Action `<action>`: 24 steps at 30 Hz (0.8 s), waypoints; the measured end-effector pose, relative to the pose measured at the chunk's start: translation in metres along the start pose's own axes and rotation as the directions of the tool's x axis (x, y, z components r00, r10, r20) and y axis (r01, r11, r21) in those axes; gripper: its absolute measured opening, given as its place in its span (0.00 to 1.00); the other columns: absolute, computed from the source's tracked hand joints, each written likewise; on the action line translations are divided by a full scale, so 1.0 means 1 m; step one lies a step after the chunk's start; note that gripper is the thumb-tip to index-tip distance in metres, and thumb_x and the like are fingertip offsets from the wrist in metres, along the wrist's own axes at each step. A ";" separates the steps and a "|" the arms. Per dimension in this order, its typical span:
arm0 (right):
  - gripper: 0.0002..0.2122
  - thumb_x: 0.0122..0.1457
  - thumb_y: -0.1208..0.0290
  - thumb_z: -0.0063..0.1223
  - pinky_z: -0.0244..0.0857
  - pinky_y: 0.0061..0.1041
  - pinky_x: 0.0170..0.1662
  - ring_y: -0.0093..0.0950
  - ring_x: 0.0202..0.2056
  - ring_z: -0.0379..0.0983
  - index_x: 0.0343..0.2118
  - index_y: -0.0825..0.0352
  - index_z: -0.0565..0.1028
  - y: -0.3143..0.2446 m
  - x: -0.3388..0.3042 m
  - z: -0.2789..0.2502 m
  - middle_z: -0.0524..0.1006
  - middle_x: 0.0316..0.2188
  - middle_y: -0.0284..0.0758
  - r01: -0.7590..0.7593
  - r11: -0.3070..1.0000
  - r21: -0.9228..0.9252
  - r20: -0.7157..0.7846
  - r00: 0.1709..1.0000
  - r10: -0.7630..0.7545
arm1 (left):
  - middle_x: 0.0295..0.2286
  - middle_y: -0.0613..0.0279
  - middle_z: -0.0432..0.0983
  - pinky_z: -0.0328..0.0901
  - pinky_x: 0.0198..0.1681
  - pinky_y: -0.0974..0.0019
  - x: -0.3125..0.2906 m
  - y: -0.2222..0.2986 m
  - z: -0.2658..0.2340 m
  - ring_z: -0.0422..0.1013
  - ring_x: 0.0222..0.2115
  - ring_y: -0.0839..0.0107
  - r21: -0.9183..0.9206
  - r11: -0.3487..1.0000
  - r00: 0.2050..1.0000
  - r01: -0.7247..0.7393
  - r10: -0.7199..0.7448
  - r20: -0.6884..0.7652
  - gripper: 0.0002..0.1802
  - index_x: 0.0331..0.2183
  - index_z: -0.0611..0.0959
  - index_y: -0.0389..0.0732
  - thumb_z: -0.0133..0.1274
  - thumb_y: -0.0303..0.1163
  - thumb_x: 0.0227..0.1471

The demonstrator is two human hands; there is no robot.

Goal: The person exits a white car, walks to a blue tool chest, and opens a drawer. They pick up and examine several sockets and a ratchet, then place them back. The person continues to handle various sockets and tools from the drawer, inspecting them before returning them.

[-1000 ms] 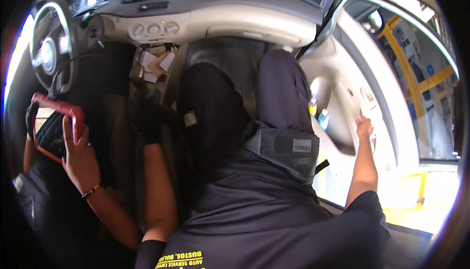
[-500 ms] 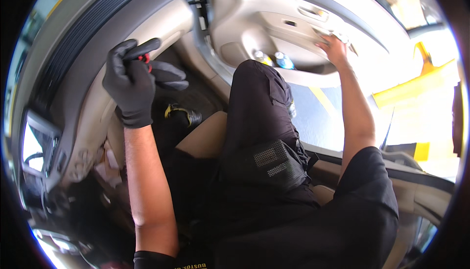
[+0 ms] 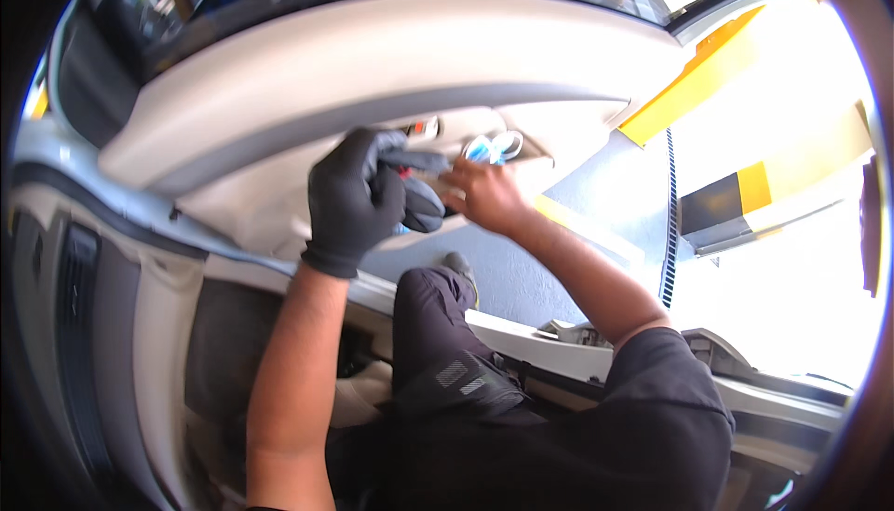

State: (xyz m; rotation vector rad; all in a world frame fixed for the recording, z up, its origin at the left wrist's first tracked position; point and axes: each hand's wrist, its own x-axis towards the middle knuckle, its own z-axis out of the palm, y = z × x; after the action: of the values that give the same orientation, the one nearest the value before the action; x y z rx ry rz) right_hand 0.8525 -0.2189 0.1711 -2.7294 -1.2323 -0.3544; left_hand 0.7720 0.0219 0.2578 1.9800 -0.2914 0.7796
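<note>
Door panel (image 3: 372,55) open, one shoe (image 3: 459,267) out past the sill (image 3: 549,348), over the floor (image 3: 526,278); can't tell if it bears on it. Left hand (image 3: 358,196) wears a dark glove (image 3: 333,255), pulled down to the wrist; right hand (image 3: 491,196) bare. So: door open, left glove on. Judged from how things lie, handling is midway: small red object (image 3: 405,172) not released or set down, right hand not gloved. Can't tell how much remains.

Red object sits between the gloved fingers, in front of the door's inner side. Mostly hidden, kind unclear. Left grip looks closed on it. Right fingertips are right at the gloved ones; contact, and whether the right grip pinches anything, can't tell.

Count:
- hands 2
- visible gloves 1
- red objects 1
- shoes 1
- trouser legs (image 3: 424,320) clearly visible 1
- blue-and-white item (image 3: 480,149) by the door pocket 1, kind unclear
- switch panel (image 3: 425,127) on door 1
- drain grating (image 3: 670,222) 1
- yellow beam (image 3: 691,78) 1
- black-and-yellow block (image 3: 736,198) 1
</note>
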 end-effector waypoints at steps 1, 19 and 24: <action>0.16 0.62 0.56 0.61 0.78 0.39 0.36 0.35 0.37 0.84 0.51 0.53 0.83 -0.009 0.007 -0.025 0.80 0.45 0.34 -0.031 0.999 0.009 0.113 0.993 0.030 | 0.29 0.48 0.81 0.75 0.36 0.53 0.010 0.003 0.004 0.81 0.31 0.47 -0.023 1.000 1.000 0.004 -0.003 0.023 0.14 0.39 0.85 0.37 0.51 0.21 0.49; 0.14 0.51 0.68 0.65 0.77 0.46 0.47 0.46 0.44 0.83 0.42 0.65 0.86 0.035 0.002 0.007 0.85 0.41 0.45 -0.053 0.594 0.802 0.025 0.998 0.055 | 0.31 0.53 0.81 0.74 0.34 0.51 0.246 0.166 0.323 0.80 0.30 0.50 -0.417 0.826 0.596 -0.380 0.563 0.572 0.16 0.42 0.83 0.39 0.58 0.23 0.48; 0.10 0.49 0.71 0.63 0.76 0.46 0.40 0.46 0.34 0.84 0.34 0.65 0.89 0.195 -0.046 -0.002 0.86 0.31 0.45 -0.069 0.744 0.665 0.395 0.878 -0.272 | 0.29 0.54 0.81 0.74 0.32 0.50 0.264 0.156 0.386 0.79 0.27 0.52 -0.311 0.705 0.452 -0.637 0.669 0.591 0.15 0.41 0.84 0.39 0.59 0.26 0.47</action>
State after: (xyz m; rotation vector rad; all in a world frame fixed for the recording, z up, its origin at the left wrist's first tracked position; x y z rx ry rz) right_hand 0.9693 -0.3811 0.1579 -2.1488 -1.2799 0.6795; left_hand 1.0536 -0.3572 0.4009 2.0269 -1.5967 0.4418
